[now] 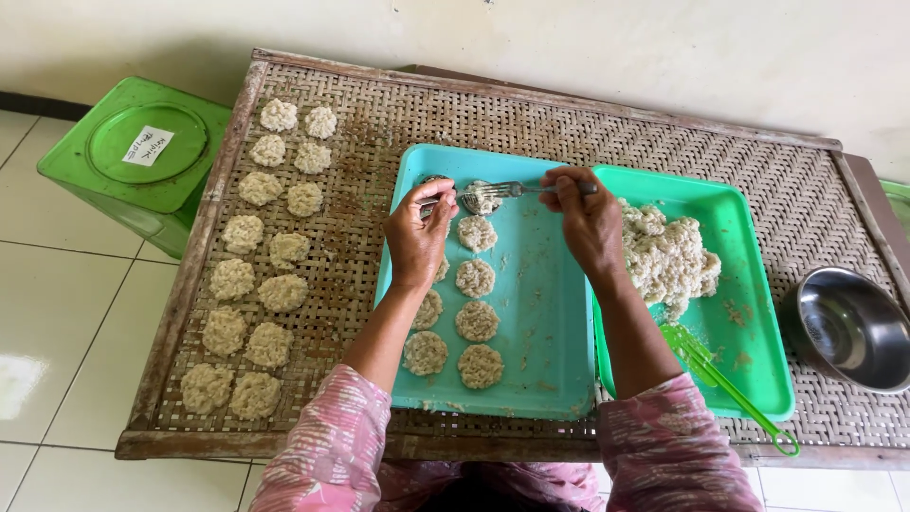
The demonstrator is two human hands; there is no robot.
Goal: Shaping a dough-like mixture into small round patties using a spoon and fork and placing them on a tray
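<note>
My right hand (590, 220) holds a fork (493, 192) while my left hand (417, 237) fingers pinch the rice lump (482, 199) off, over the teal tray (550, 313).

The right half of the teal tray (540, 313) lies bare, as does the woven table (664, 133) behind both trays. Patties (477, 320) fill the tray's left; green tongs (725, 384) and a steel bowl (848, 327) crowd the right.
</note>
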